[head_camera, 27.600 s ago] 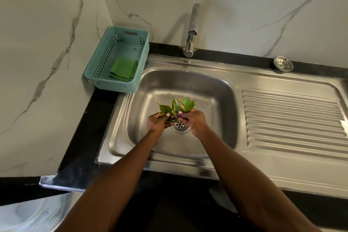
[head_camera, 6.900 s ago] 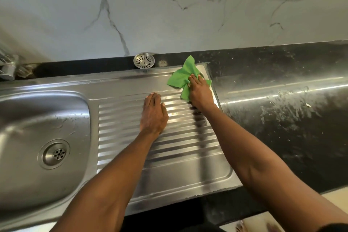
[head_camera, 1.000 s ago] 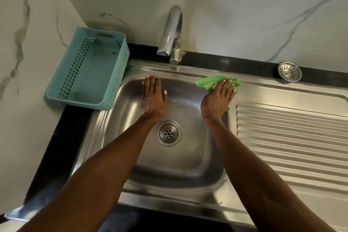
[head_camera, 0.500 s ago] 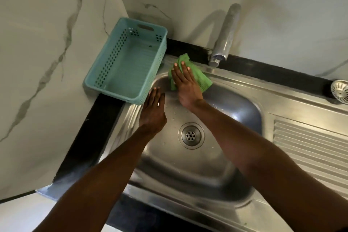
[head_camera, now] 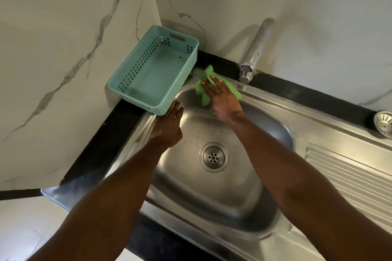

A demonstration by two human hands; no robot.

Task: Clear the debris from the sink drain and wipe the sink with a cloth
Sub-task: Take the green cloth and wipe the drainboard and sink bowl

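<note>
The steel sink (head_camera: 244, 214) fills the middle of the view, its round drain (head_camera: 213, 157) bare with small water drops around it. My right hand (head_camera: 221, 97) lies flat with straight fingers on a green cloth (head_camera: 233, 90), pressing it against the sink's back left corner at the rim. My left hand (head_camera: 169, 126) rests flat on the sink's left wall, fingers straight, fingertips close to the basket's corner. No debris shows in the drain.
A teal perforated basket (head_camera: 127, 88) stands empty on the black counter at the sink's back left, overhanging the rim. The tap (head_camera: 254, 53) rises behind the sink. A loose strainer (head_camera: 384, 123) lies at the back right. The ribbed drainboard (head_camera: 350, 180) lies right.
My right hand has slid the cloth a little further along the back left rim, and the cloth looks more bunched. My left hand has moved slightly left, nearer the basket's corner.
</note>
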